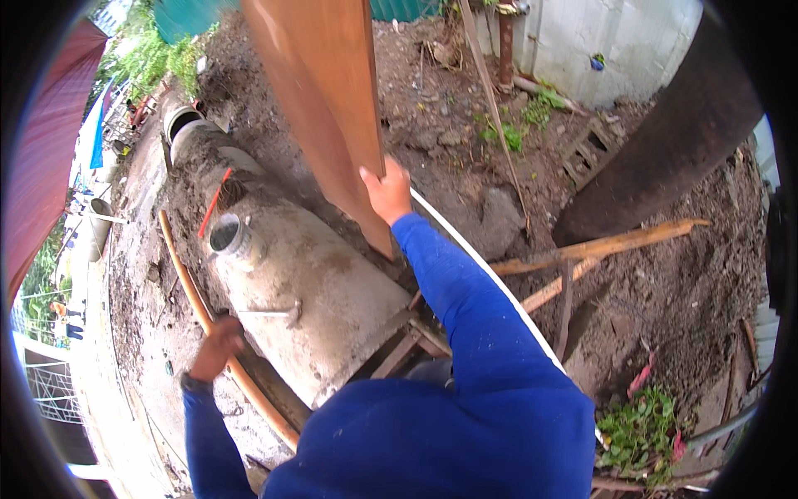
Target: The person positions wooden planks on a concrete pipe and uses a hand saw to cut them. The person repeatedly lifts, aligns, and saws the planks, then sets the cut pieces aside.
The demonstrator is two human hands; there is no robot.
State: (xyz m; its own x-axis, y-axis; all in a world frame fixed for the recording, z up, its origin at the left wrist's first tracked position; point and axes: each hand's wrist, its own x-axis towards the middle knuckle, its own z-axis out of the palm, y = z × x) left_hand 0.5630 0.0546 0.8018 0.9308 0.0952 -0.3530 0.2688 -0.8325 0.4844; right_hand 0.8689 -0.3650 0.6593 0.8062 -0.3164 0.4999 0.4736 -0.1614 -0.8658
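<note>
A tall brown wooden board (320, 91), like a plywood sheet, stands tilted in front of me. My right hand (387, 191) is closed on its right edge, thumb on the near face. Lower left, my left hand (218, 349) is curled in a fist, in shadow and slightly blurred. From it a hammer (270, 313) with a pale handle points right, its head over the big concrete pipe (332, 291). A curved tan pole (187, 270) passes beneath that hand. On top of the concrete pipe sits a grey metal can (231, 237).
An orange-red rod (215, 202) lies by the can. At right are wooden planks (615, 245), a hollow block (588, 154) and a thick dark column (665, 133). A white strip (499, 283) runs beside my right arm. A metal wall (615, 41) stands behind.
</note>
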